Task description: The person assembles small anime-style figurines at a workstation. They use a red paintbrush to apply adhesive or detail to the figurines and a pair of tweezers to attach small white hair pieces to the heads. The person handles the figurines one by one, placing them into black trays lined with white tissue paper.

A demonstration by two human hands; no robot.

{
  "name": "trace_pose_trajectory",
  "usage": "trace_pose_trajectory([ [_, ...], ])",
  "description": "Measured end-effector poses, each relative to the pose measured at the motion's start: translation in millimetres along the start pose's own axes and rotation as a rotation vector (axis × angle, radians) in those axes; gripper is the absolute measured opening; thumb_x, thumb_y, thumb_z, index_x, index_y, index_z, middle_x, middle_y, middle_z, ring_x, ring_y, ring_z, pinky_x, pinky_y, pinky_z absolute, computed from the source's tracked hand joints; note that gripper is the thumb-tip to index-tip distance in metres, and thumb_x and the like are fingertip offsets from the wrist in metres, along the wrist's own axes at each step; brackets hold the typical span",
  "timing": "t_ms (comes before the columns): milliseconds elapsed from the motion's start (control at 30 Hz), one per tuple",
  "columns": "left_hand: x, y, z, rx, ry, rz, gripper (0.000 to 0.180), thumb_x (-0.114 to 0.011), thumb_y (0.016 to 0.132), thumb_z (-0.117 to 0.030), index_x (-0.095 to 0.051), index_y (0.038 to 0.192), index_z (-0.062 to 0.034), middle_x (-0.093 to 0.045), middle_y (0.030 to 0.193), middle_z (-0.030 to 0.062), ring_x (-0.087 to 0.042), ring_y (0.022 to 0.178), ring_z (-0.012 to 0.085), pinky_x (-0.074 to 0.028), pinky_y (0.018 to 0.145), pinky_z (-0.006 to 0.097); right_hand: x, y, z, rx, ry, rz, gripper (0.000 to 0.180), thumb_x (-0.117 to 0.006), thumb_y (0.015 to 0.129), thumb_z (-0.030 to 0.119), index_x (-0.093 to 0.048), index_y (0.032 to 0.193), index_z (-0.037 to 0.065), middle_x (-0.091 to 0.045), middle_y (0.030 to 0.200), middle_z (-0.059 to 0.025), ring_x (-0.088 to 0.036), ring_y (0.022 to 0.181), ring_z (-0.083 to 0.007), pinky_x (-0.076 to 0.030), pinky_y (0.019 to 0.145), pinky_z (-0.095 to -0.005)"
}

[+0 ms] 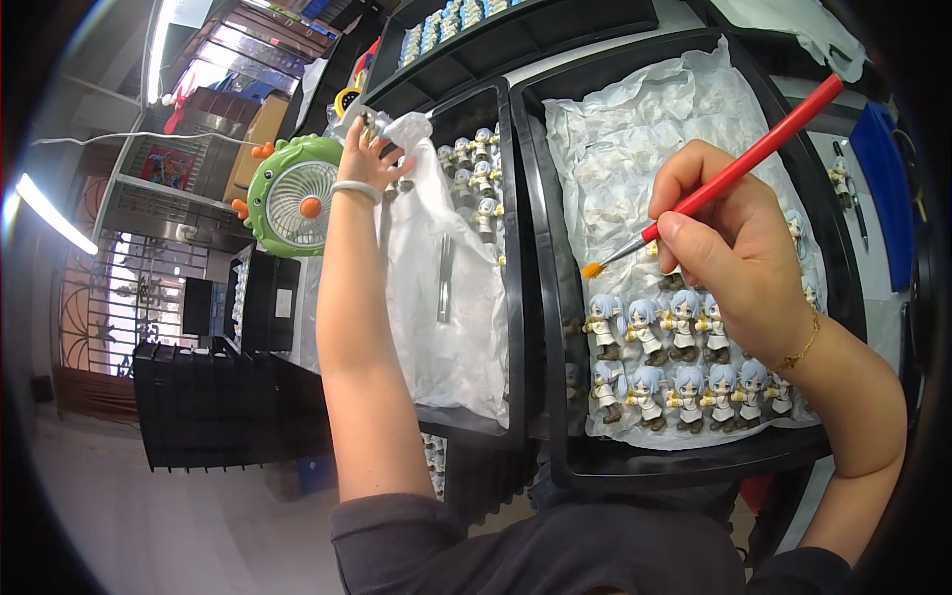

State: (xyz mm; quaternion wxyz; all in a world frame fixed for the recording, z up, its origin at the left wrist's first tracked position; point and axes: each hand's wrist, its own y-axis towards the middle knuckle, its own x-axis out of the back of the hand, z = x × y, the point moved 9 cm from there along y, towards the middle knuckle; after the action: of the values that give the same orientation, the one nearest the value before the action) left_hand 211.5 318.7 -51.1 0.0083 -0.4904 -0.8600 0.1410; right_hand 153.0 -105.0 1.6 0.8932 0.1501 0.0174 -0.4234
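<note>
My right hand (739,243) is closed round a paintbrush (749,159) with a red handle, a metal ferrule and orange-yellow bristles. The brush tip hangs over the right black tray (550,297), above rows of small figurines (684,315) with pale blue hair and white clothes. These lie on white crinkled paper (635,149). My left hand (369,164) reaches out to the far left corner of the other black tray (518,347). Its fingers are round a small figurine (370,127), whose details are hard to make out.
White sheeting (421,327) covers much of the left tray, with more figurines (481,178) along its right side. A green fan (299,196) stands left of my left hand. Another black tray (535,50) is at the back. A blue bin (881,193) sits far right.
</note>
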Motion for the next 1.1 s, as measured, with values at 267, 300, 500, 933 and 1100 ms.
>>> trace_pose_trajectory([
  [267, 77, 15, -6, -0.565, 0.712, -0.41, 0.043, -0.068, 0.072, -0.009, -0.046, 0.109, -0.004, -0.06, 0.096, 0.01, -0.059, 0.081, 0.0177, -0.048, 0.071, 0.031, 0, 3, -6, -0.022, -0.018, -0.002, 0.011, -0.05, 0.081, 0.015, -0.048, 0.085, 0.005, -0.047, 0.071, 0.0012, -0.047, 0.061, -0.0016, -0.035, 0.05, -0.0154],
  [300, 79, 31, -1, -0.621, 0.802, -0.248, 0.045, -0.067, 0.073, -0.011, -0.045, 0.111, -0.0031, -0.06, 0.098, 0.0111, -0.059, 0.084, 0.0181, -0.047, 0.074, 0.03, -1, 1, -3, -0.027, -0.024, 0.002, 0.011, -0.05, 0.081, 0.015, -0.048, 0.085, 0.005, -0.047, 0.071, 0.0013, -0.047, 0.061, -0.0016, -0.035, 0.05, -0.0154],
  [500, 24, 46, 33, -0.768, 1.285, -0.037, 0.053, -0.067, 0.071, -0.029, -0.051, 0.115, -0.0043, -0.056, 0.112, 0.012, -0.053, 0.106, 0.0258, -0.04, 0.089, 0.032, 0, 1, -3, -0.043, 0.015, -0.037, 0.004, -0.05, 0.079, 0.006, -0.048, 0.081, 0.004, -0.048, 0.07, 0.0013, -0.042, 0.06, -0.0021, -0.035, 0.054, -0.0182],
  [933, 35, 51, 38, -0.424, 1.715, 0.003, 0.05, -0.064, 0.069, -0.035, -0.051, 0.112, -0.0125, -0.058, 0.102, 0.0172, -0.054, 0.099, 0.0332, -0.045, 0.08, 0.039, 1, 4, -3, -0.039, -0.01, -0.045, 0.006, -0.05, 0.08, 0.009, -0.048, 0.082, 0.004, -0.048, 0.072, -0.0001, -0.047, 0.063, -0.0041, -0.038, 0.058, -0.0186],
  [1100, 20, 27, 30, -0.462, 1.587, -0.128, 0.048, -0.064, 0.07, -0.035, -0.051, 0.109, -0.0115, -0.059, 0.097, 0.0175, -0.056, 0.095, 0.0329, -0.045, 0.078, 0.038, 8, 5, 5, 0.022, -0.001, -0.07, 0.008, -0.051, 0.08, 0.011, -0.049, 0.082, 0.004, -0.049, 0.073, -0.0003, -0.047, 0.063, -0.0035, -0.039, 0.058, -0.0186],
])
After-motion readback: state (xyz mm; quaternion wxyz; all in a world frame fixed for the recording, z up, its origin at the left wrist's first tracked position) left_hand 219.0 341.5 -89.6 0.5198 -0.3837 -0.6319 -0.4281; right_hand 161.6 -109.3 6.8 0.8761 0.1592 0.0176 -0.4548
